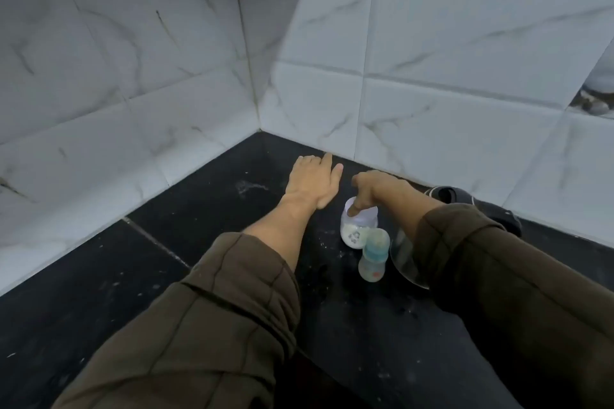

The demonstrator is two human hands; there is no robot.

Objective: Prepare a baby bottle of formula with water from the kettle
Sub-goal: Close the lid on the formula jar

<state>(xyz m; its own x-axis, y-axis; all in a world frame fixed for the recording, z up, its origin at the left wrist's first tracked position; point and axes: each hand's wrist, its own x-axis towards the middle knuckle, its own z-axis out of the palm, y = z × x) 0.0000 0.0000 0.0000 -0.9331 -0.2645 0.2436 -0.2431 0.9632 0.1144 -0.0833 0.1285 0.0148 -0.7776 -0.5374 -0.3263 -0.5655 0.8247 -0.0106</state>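
Just below the right hand (372, 189) stands a capped bottle (374, 256). The right hand's fingertips pinch the rim of the open bottle (357, 226) holding white formula. Beyond, the left hand (312, 181) lies open, flat on the counter (199, 209).

The bench (206, 202) under both hands is dark polished stone, smooth, with a dull sheen and pale dusty specks and smears. Beyond the hands, the wall tiles (448, 43) are glossy white ceramic with grey marble veining. Beneath the right hand (375, 189) the baby bottle (357, 226) is translucent plastic, cloudy white inside; just nearer, the bottle cap (374, 256) is frosted clear plastic. The sleeves (212, 309) are matt olive-brown quilted cloth. Under the right forearm, a clear glossy curved piece (403, 262), glass or plastic.
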